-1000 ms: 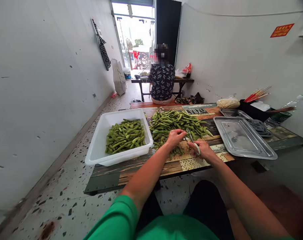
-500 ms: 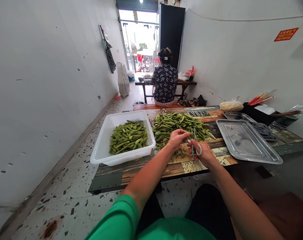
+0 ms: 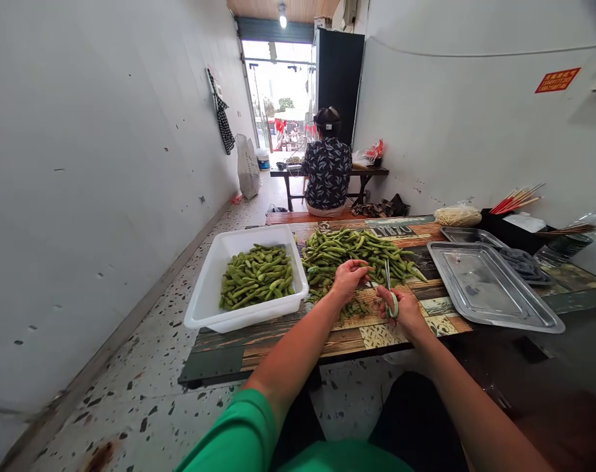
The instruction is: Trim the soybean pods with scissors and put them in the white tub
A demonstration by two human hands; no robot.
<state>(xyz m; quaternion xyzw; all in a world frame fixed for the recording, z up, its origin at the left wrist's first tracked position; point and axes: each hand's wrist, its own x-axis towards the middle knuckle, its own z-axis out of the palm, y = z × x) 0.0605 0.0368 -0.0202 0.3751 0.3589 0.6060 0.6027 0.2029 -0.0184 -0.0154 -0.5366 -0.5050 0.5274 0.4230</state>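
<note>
Clamped in R hand [image 3: 406,313]: pale-green-handled steel scissors [image 3: 387,278] | slender green pods [image 3: 354,248] heaped on wood-patterned table [image 3: 221,339], nr L hand [image 3: 348,279] — can't tell if pinching one | prob. trimming — short snips, clear of L hand

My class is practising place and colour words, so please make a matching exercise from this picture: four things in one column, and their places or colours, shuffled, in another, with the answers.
Things
1. scissors
2. tub
3. large tray
4. sign

Places and colours
A. white, holding green pods
B. red, on the right wall
C. in the right hand
D. silver, towards the right end of the table

Pairs: 1-C, 2-A, 3-D, 4-B
</note>
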